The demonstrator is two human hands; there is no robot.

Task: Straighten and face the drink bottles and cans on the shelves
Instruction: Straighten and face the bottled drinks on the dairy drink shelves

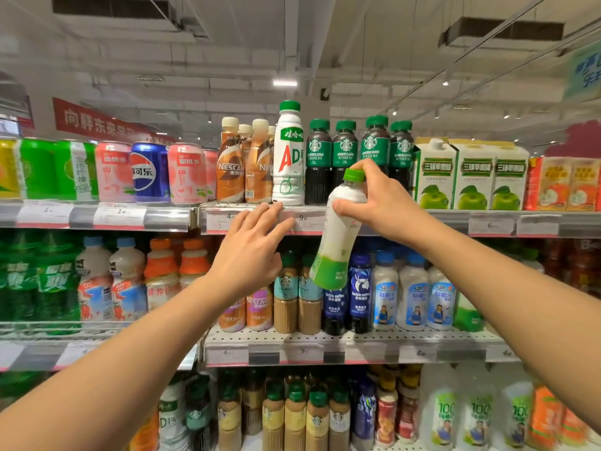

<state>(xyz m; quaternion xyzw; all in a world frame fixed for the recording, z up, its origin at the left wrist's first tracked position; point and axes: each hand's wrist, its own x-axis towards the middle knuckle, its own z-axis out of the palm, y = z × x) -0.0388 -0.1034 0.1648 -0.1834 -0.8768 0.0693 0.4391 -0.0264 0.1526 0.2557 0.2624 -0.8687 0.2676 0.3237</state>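
The right hand [379, 203] grips a white and green bottle [338, 232] by its neck, just under the green cap, so it hangs tilted in front of the top shelf [406, 219]. The left hand [250, 249] reaches beside it, fingers straight, fingertips at the shelf's edge.

r hand [379, 203] grips tilted bottle [338, 232]; l hand [250, 249] open.

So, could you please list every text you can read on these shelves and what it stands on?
"NESCAFE": brown bottle, partly cut off.
"AD": white bottle.
"AMERICANO": dark green-capped bottles.
"luckin coffee": blue bottle.
"100": jug, bottom shelf.
Price tags: too blurred.
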